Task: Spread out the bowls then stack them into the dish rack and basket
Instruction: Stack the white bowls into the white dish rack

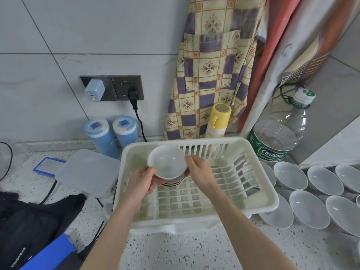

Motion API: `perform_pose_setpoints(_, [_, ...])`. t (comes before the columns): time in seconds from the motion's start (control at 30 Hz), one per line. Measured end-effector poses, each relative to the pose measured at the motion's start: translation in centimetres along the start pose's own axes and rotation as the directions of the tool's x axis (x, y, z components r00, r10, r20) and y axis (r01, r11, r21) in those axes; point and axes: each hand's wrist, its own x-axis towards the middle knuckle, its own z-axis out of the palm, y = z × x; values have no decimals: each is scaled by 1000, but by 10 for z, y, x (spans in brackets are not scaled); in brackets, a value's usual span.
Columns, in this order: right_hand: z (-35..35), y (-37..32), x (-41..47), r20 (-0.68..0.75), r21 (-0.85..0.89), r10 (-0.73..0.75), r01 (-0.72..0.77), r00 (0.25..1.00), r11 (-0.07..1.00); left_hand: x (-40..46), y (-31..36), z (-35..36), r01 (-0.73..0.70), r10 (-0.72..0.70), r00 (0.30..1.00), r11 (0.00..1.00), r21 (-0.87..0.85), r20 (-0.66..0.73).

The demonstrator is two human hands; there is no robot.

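Observation:
A cream plastic dish rack (261, 201) stands on the speckled counter in front of me. Over its far left part I hold a short stack of white bowls (167, 164), the top one tilted toward me. My left hand (141, 182) grips the stack's left rim and underside. My right hand (200, 175) pinches its right rim. Several more white bowls (307, 207) lie spread out in rows on the counter to the right of the rack, mouths up.
A big clear water bottle (280, 131) and a yellow can (218, 121) stand behind the rack. Two blue-lidded jars (109, 135), a clear lidded box (89, 172), a black bag (33, 227) and cables lie to the left. An apron hangs on the wall.

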Motion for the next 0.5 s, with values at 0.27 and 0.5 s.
perform_pose_setpoints(0.27, [0, -3, 2, -1, -105, 8, -9, 1000, 994, 1, 5, 12, 21, -22, 1000, 998, 54, 19])
perform_pose_setpoints(0.5, [7, 3, 5, -26, -130, 63, -66, 998, 989, 14, -7, 14, -65, 80, 993, 982, 178, -83])
